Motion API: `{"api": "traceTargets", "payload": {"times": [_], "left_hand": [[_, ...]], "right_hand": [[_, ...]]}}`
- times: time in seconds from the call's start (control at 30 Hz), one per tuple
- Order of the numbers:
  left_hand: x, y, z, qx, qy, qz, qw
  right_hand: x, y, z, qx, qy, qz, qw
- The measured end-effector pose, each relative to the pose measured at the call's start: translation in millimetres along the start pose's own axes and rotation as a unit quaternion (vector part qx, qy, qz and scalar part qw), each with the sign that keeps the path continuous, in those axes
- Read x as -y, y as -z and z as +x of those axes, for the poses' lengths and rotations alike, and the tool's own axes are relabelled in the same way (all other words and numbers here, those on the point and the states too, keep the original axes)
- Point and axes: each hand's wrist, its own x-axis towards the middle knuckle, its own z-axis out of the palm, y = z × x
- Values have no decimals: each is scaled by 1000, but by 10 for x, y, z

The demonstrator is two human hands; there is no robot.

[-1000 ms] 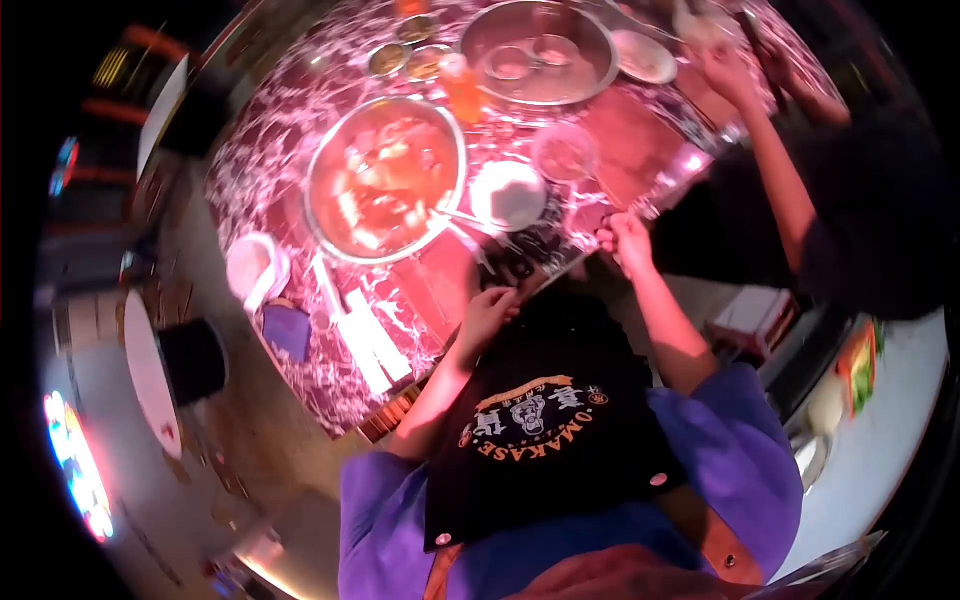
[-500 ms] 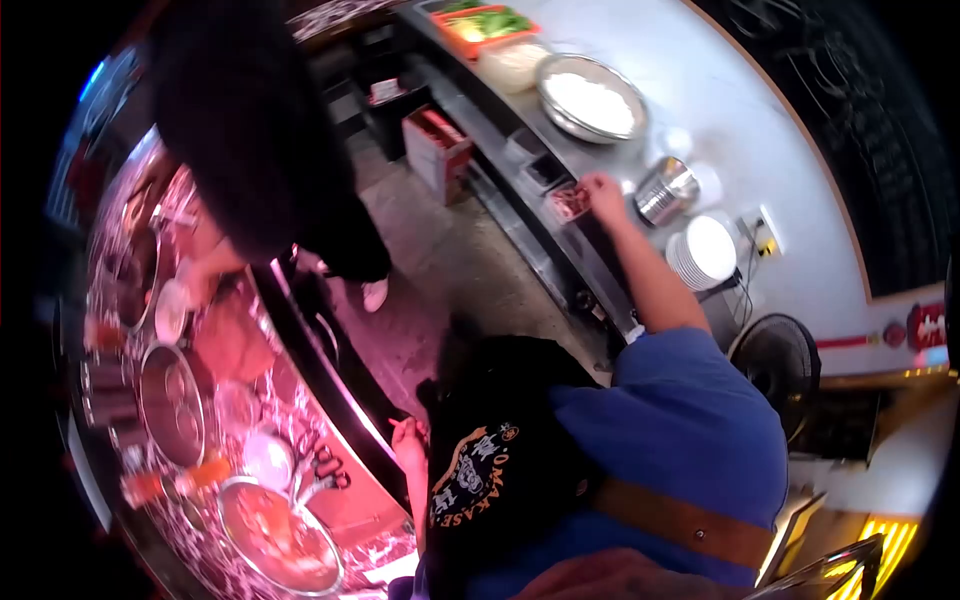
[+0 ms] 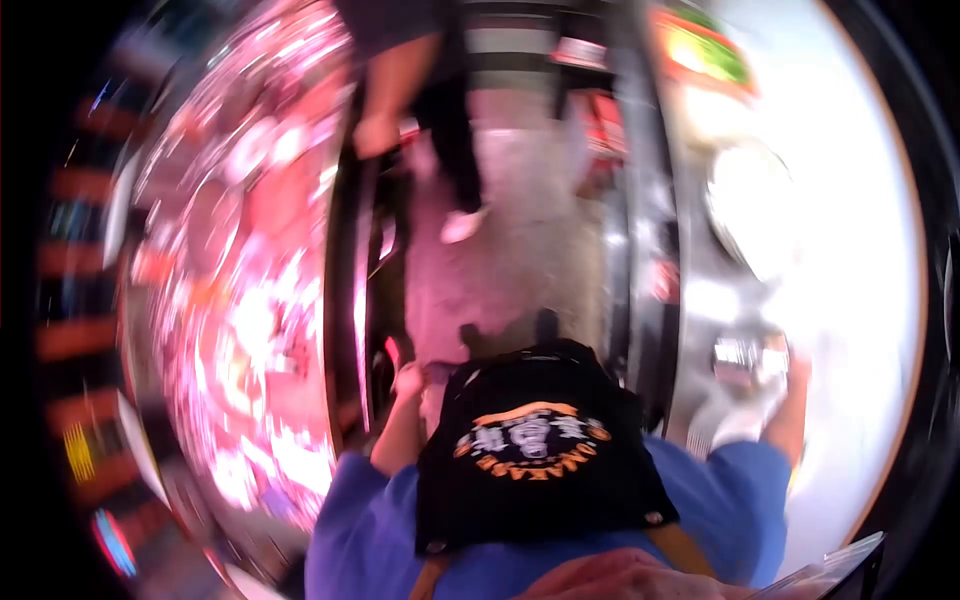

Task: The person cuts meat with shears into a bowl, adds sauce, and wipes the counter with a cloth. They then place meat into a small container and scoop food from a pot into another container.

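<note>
Everything in the head view is smeared by motion. My right hand [image 3: 797, 368] is at the right, beside a shiny metal container [image 3: 745, 360] on the steel counter; its fingers are blurred, and whether it touches the container is unclear. My left hand [image 3: 408, 380] is low at the left, near the dark edge of the pink-lit counter. Its fingers are too blurred to read. Between my arms lies my black apron [image 3: 530, 460] with orange and white print.
A co-worker's hand [image 3: 376, 135] hangs by the left counter, with their shoe [image 3: 461, 225] on the aisle floor [image 3: 520, 210]. On the right counter stand a large round bowl [image 3: 755, 210] and an orange tray of greens [image 3: 705, 52]. A red and white box [image 3: 603, 130] is beyond.
The view has turned, and the aisle now runs straight ahead. My right hand has left the small container of meat and moved to the metal container. The co-worker's arm has come off the left counter.
</note>
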Motion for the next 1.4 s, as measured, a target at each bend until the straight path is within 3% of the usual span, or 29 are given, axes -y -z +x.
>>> {"api": "traceTargets", "payload": {"times": [0.03, 0.07, 0.1, 0.13, 0.3, 0.33, 0.47, 0.57, 0.63, 0.67, 0.7, 0.77, 0.8, 0.83, 0.87, 0.93, 1.0, 1.03, 1.07, 1.1, 1.17, 1.2, 1.23, 1.3, 1.33, 1.37, 1.4], "left_hand": [[-32, -243, -179, -83, 8, 63, 995], [-118, -419, -358, -102, 11, 107, 989], [-3, -444, -287, -127, 26, 181, 975], [-54, -564, -426, -119, 21, 131, 984], [-270, -706, -739, -200, -6, 108, 974], [76, -513, -418, -180, -21, 18, 983], [143, -349, -509, -218, 23, -15, 976], [175, -151, -531, -232, 44, 1, 972], [317, 80, -439, -234, 52, -19, 971], [461, 211, -326, -239, 58, -38, 968], [607, 382, -223, -225, 62, -70, 970], [657, 626, -229, -220, 29, -76, 972], [694, 759, -282, -219, -3, -68, 973], [1012, 949, -91, -248, -33, -6, 968], [977, 1072, -211, -248, -49, 14, 967], [961, 1281, -402, -293, -7, 52, 955], [1244, 1518, -450, -291, 4, 22, 957], [1403, 1589, -520, -291, 19, -5, 956], [1440, 1640, -708, -287, 6, -2, 958], [1457, 1668, -905, -285, -7, 1, 959], [1780, 1590, -1073, -280, 22, -220, 934], [1887, 1463, -1207, -293, -5, -307, 906], [1632, 1296, -1548, -363, 5, -223, 905], [1755, 1098, -1812, -363, 41, -174, 914], [2733, 1007, -1411, -334, 52, -71, 939], [3076, 812, -1360, -364, 18, 171, 916], [3085, 739, -1303, -365, 22, 169, 915]], "right_hand": [[14, 196, -48, 17, 13, 17, 1000], [-113, -57, 93, -4, -73, 169, 983], [67, 348, -88, -149, -82, 311, 935], [98, 488, -200, -136, -100, 333, 928], [220, 1147, -481, 4, -136, 266, 954], [215, 1361, -507, 17, -138, 248, 959], [308, 2435, -540, 46, -130, 170, 976], [783, 3371, -586, 30, -88, 180, 979], [1566, 4009, -581, 3, -6, 253, 968], [2106, 4157, -554, -87, 78, 343, 932], [2724, 4220, -371, -93, 131, 409, 898], [4373, 5138, -954, -66, 279, 449, 846], [5084, 5255, -962, -90, 358, 413, 833], [5777, 5516, -1099, -119, 497, 345, 788], [6471, 5604, -1120, -97, 541, 377, 745], [7532, 6367, -1842, -175, 649, 347, 654], [8297, 7017, -2434, -257, 706, 294, 591], [8649, 7273, -2661, -264, 707, 292, 588], [8817, 7626, -2985, -212, 715, 253, 617], [9157, 7743, -3059, -306, 738, 264, 540], [9641, 8029, -3228, -312, 734, 202, 568], [9865, 8125, -3248, -312, 739, 198, 564], [10086, 8187, -3249, -303, 738, 164, 580], [10291, 8280, -3340, -258, 727, 87, 630], [10405, 8246, -3297, -256, 730, 86, 628], [10566, 8135, -3161, -277, 754, 95, 588], [10684, 8079, -3075, -296, 777, 103, 546]]}}
